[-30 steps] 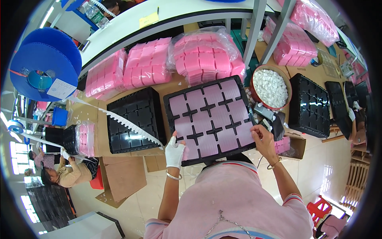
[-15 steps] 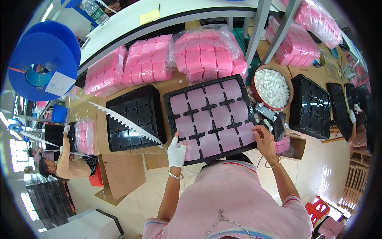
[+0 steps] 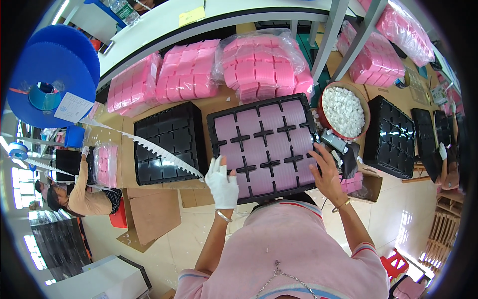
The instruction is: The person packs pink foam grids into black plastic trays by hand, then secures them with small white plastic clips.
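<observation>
In front of me is a black plastic tray (image 3: 215, 133) with cross-shaped dividers, filled with stacked pink foam sheets (image 3: 271, 183). My left hand (image 3: 221, 185), in a white glove with bare fingertips, is at the tray's near left corner, fingers apart. Over the right rim my bare right hand (image 3: 326, 173) spreads its fingers, the tips above the tray's edge. Neither hand grips anything that I can see. Left of the tray lies another black tray (image 3: 167, 144), its underside up. A white serrated strip (image 3: 159, 152) crosses it, ending near my left hand.
Bagged pink foam stacks (image 3: 186, 74) line the back of the table. A round bowl (image 3: 323, 117) of white pieces stands at the right, beside another black tray (image 3: 389, 137). A blue reel (image 3: 30, 65) hangs upper left. Co-workers sit at far left and right.
Both hands have let go of the tray's edges and opened. My left hand has risen slightly, and the right has moved up along the right rim. The tray has hardly moved.
</observation>
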`<state>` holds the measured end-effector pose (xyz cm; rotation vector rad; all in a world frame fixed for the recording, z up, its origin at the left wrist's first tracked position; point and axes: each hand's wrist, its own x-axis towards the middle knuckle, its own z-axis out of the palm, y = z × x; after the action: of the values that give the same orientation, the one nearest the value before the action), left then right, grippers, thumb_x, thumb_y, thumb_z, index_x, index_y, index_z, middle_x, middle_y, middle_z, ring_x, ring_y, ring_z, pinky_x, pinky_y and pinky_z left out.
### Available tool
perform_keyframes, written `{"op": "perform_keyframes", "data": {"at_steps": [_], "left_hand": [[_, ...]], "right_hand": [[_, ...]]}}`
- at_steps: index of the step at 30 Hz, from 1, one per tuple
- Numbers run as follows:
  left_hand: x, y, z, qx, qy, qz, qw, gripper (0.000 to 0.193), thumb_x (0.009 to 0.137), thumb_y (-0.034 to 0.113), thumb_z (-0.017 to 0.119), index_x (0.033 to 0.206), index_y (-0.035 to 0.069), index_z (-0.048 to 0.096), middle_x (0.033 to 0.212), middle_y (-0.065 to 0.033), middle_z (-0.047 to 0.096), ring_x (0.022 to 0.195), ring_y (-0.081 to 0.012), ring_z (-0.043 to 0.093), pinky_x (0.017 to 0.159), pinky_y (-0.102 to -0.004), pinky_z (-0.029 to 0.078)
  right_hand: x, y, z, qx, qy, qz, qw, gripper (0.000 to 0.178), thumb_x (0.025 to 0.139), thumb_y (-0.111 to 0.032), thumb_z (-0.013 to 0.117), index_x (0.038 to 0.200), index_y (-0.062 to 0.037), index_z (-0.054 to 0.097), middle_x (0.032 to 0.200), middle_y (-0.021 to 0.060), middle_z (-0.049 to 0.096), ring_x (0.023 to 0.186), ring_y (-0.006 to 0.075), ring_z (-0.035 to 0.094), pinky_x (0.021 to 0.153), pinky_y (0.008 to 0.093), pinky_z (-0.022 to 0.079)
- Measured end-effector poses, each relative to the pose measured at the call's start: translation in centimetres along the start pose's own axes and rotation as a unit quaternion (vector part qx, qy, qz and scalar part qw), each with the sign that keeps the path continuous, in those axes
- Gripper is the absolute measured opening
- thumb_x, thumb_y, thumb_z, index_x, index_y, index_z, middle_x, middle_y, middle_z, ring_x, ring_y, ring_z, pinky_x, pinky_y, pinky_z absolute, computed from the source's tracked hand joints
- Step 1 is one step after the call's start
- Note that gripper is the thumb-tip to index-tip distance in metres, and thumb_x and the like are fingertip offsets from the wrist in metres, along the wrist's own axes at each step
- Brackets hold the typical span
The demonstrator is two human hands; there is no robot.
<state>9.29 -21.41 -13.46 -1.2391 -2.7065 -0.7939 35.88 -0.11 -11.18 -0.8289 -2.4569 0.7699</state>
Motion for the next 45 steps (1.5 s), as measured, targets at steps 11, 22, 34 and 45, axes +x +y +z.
{"op": "perform_keyframes", "data": {"at_steps": [11, 22, 34, 45], "left_hand": [[8.0, -0.9, 8.9, 0.27, -0.083, 0.113, 0.953, 0.073, 0.099, 0.046, 0.051, 0.153, -0.003, 0.043, 0.161, -0.0203, 0.04, 0.15, -0.0326, 0.036, 0.121, -0.0575, 0.017], [10.8, -1.2, 9.3, 0.317, -0.112, 0.051, 0.94, 0.072, 0.102, 0.045, 0.036, 0.157, -0.002, 0.036, 0.168, -0.0202, 0.028, 0.155, -0.0321, 0.026, 0.122, -0.0596, 0.014], [11.5, -0.7, 9.3, 0.309, -0.119, 0.023, 0.943, 0.079, 0.101, 0.052, 0.037, 0.157, -0.004, 0.033, 0.168, -0.0193, 0.027, 0.157, -0.0336, 0.021, 0.123, -0.0573, 0.011], [6.2, -0.4, 5.4, 0.153, -0.006, 0.086, 0.985, 0.069, 0.096, 0.034, 0.057, 0.152, -0.004, 0.043, 0.163, -0.0238, 0.035, 0.151, -0.0385, 0.032, 0.12, -0.0613, 0.019]], "right_hand": [[10.7, 2.2, 8.6, -0.096, 0.014, -0.128, 0.987, 0.067, 0.102, -0.026, 0.057, 0.153, 0.009, 0.031, 0.154, 0.0295, 0.042, 0.145, 0.0448, 0.039, 0.121, 0.0495, 0.03], [13.8, 4.6, 11.0, -0.193, 0.023, -0.075, 0.978, 0.069, 0.107, -0.041, 0.044, 0.151, 0.0113, 0.035, 0.158, 0.029, 0.037, 0.149, 0.0412, 0.035, 0.123, 0.0489, 0.027], [14.0, 4.5, 11.5, -0.226, 0.048, -0.05, 0.972, 0.069, 0.106, -0.041, 0.045, 0.15, 0.0114, 0.038, 0.158, 0.0294, 0.037, 0.149, 0.0423, 0.033, 0.123, 0.0485, 0.025], [6.7, 2.4, 6.6, -0.032, 0.027, -0.121, 0.992, 0.061, 0.107, -0.027, 0.047, 0.152, 0.012, 0.031, 0.158, 0.033, 0.031, 0.149, 0.0475, 0.031, 0.124, 0.049, 0.027]]}}
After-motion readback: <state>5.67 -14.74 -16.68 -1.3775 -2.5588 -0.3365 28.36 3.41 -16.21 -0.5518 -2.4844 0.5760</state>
